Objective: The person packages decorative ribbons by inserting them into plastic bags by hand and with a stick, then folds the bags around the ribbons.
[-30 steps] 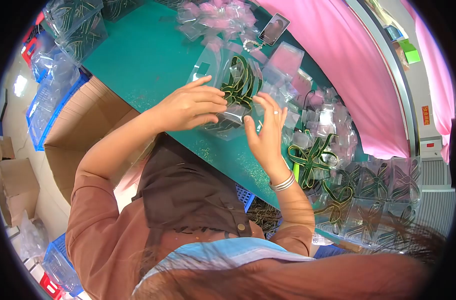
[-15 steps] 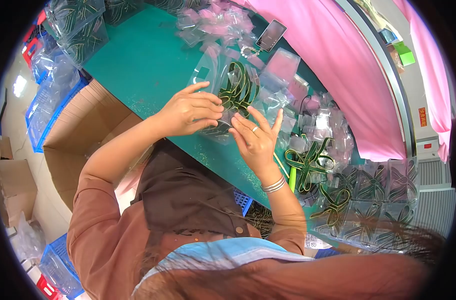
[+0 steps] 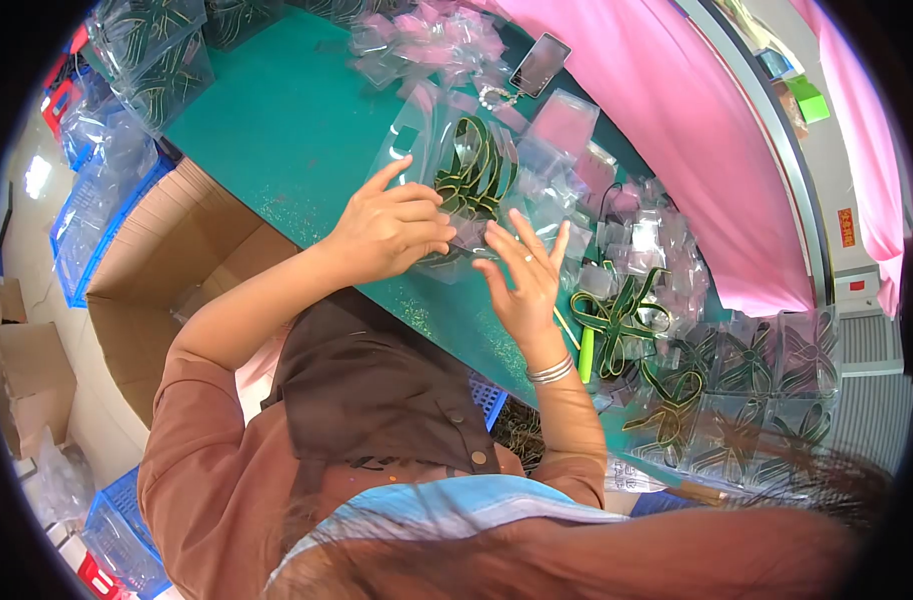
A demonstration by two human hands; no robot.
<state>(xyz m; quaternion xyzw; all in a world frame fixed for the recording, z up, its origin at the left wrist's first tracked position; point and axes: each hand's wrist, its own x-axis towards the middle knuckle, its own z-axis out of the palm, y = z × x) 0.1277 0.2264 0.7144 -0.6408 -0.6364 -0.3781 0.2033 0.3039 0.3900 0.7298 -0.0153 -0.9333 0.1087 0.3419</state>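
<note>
A dark green ribbon bow with gold edging (image 3: pixel 474 170) lies in clear plastic packaging (image 3: pixel 409 140) on the green table. My left hand (image 3: pixel 392 228) is at the near left edge of the packaging, its index finger stretched out and its other fingers bent toward the thumb on the plastic. To the right, my right hand (image 3: pixel 527 285) has its fingers spread, with fingertips beside the bow's lower end. A ring and bracelets are on that hand and wrist. The plastic under my fingertips is partly hidden.
Loose green bows (image 3: pixel 617 315) and a bright green-handled tool (image 3: pixel 586 355) lie right of my right hand. Packed bows (image 3: pixel 747 365) stand in rows beyond. A phone (image 3: pixel 541 65) and a heap of clear packets (image 3: pixel 432 45) are at the back. An open cardboard box (image 3: pixel 167 260) adjoins the table's left edge.
My right hand has shifted slightly right and down, away from the bow, with its thumb spreading out. My left hand has moved slightly to the right along the packaging.
</note>
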